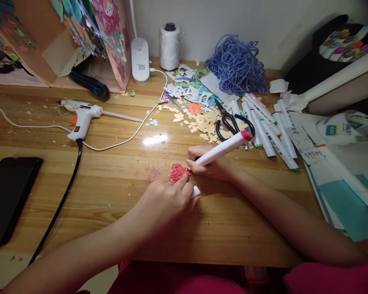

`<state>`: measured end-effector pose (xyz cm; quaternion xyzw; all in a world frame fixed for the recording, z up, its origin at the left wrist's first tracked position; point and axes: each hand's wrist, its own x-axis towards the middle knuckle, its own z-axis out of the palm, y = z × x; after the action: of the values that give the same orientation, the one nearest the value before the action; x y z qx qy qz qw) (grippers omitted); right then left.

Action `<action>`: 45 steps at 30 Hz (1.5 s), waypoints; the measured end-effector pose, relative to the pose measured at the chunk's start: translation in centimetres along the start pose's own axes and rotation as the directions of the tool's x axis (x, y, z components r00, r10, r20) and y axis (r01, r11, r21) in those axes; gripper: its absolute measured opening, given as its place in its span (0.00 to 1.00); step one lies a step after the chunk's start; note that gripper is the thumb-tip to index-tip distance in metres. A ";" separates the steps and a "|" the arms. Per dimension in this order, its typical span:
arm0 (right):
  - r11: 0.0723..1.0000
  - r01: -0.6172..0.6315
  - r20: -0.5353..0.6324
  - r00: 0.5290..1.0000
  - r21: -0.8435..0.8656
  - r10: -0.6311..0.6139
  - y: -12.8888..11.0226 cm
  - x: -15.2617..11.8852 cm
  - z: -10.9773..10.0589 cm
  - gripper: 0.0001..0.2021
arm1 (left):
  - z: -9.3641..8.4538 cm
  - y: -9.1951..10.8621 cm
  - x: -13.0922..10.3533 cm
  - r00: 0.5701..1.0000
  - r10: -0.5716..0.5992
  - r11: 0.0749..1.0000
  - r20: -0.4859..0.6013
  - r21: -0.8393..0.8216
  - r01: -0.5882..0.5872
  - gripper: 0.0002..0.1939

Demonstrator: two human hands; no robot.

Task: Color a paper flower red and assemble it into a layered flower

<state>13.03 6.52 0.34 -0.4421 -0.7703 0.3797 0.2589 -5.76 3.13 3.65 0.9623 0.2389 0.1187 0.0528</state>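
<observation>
A small red paper cutout with rounded lobes [177,172], marked with pale lines, lies flat on the wooden table [251,228]. One fingertip of my left hand [168,198] presses on its right edge. The curled fingers of that same hand hold a white marker cap [196,191]. My right hand [210,164] grips a white marker with a red end [223,148], tilted up to the right. Its tip is at the cutout's right side, partly hidden by my fingers. Faint reddish marks show on the wood beside the cutout.
Beyond my hands lie paper scraps [202,126], black-handled scissors [228,120], several markers [266,134] and tangled blue cord [237,65]. On the left are a glue gun [85,118] with a cable, a utility knife [90,84] and a phone [10,200]. Papers [340,196] lie right.
</observation>
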 end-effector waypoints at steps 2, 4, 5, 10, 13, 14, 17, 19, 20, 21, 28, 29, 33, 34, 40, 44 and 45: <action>1.000 -0.005 0.003 1.000 0.015 0.005 0.0 0.0 0.0 0.11 | 0.0 0.0 0.0 1.000 0.000 1.000 0.006 -0.008 0.000 0.11; 1.000 -0.010 -0.009 1.000 0.018 0.010 0.0 0.0 0.0 0.11 | 0.0 0.0 -0.1 1.000 0.000 1.000 0.000 -0.004 0.000 0.11; 1.000 -0.009 -0.012 1.000 0.014 0.009 0.0 0.0 0.0 0.11 | 0.1 0.0 -0.1 1.000 0.001 1.000 -0.003 -0.001 -0.001 0.11; 0.999 -0.025 0.008 1.000 0.032 0.025 0.1 0.0 0.1 0.11 | 0.1 -0.1 0.0 1.000 -0.001 1.000 0.008 -0.006 0.001 0.11; 0.999 -0.022 0.000 1.000 0.024 0.022 0.1 -0.1 0.1 0.11 | 0.1 -0.1 0.0 1.000 0.001 1.000 -0.004 -0.005 -0.001 0.10; 1.000 -0.017 0.004 1.000 0.024 0.017 0.1 -0.1 0.2 0.11 | 0.1 -0.1 0.0 1.000 0.003 1.000 -0.005 -0.009 -0.003 0.10; 0.999 -0.022 -0.002 1.000 0.032 0.023 0.1 0.0 0.1 0.12 | 0.1 0.0 0.0 1.000 0.003 1.000 -0.013 0.000 -0.003 0.10; 0.999 -0.025 -0.008 1.000 0.024 0.026 0.1 0.0 0.1 0.12 | 0.1 0.0 0.0 1.000 0.002 1.000 -0.006 0.009 -0.002 0.10; 1.000 -0.022 -0.004 1.000 0.019 0.022 0.1 0.0 0.1 0.11 | 0.1 0.0 0.0 1.000 0.000 1.000 0.001 0.011 0.000 0.11; 1.000 -0.018 0.002 1.000 0.018 0.018 0.1 0.0 0.1 0.11 | 0.1 0.0 0.0 1.000 -0.002 1.000 0.009 0.009 0.002 0.11; 0.999 0.005 -0.001 1.000 0.037 -0.005 0.2 -0.1 0.0 0.11 | 0.2 0.0 0.1 1.000 -0.025 1.000 -0.006 -0.013 0.025 0.12; 0.999 0.002 0.009 1.000 0.053 -0.003 0.2 -0.2 0.0 0.11 | 0.2 0.0 0.1 0.999 -0.038 0.999 0.006 -0.023 0.038 0.12; 1.000 0.016 0.039 0.999 0.021 -0.017 0.3 -0.2 0.0 0.12 | 0.2 0.0 -0.1 0.996 -0.081 0.995 0.020 -0.063 0.082 0.11; 1.000 0.029 0.033 0.999 0.002 -0.029 0.3 -0.2 0.1 0.12 | 0.2 0.0 -0.1 0.997 -0.081 0.994 0.011 -0.070 0.082 0.11; 0.996 0.086 0.051 0.995 -0.016 -0.085 0.3 -0.2 0.1 0.13 | 0.4 0.0 -0.1 0.997 -0.021 1.000 -0.075 -0.017 0.020 0.12; 0.997 0.075 0.058 0.996 -0.009 -0.074 0.3 -0.2 0.1 0.13 | 0.3 -0.1 0.0 0.994 0.008 1.000 -0.105 0.008 -0.007 0.12; 0.998 0.069 0.065 0.996 -0.007 -0.068 0.3 -0.2 0.1 0.13 | 0.3 -0.1 0.0 0.994 0.009 1.000 -0.106 0.008 -0.008 0.13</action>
<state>13.23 6.38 0.01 -0.4042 -0.7947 0.3812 0.2446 -5.74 3.16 3.36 0.9558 0.2378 0.1691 0.0359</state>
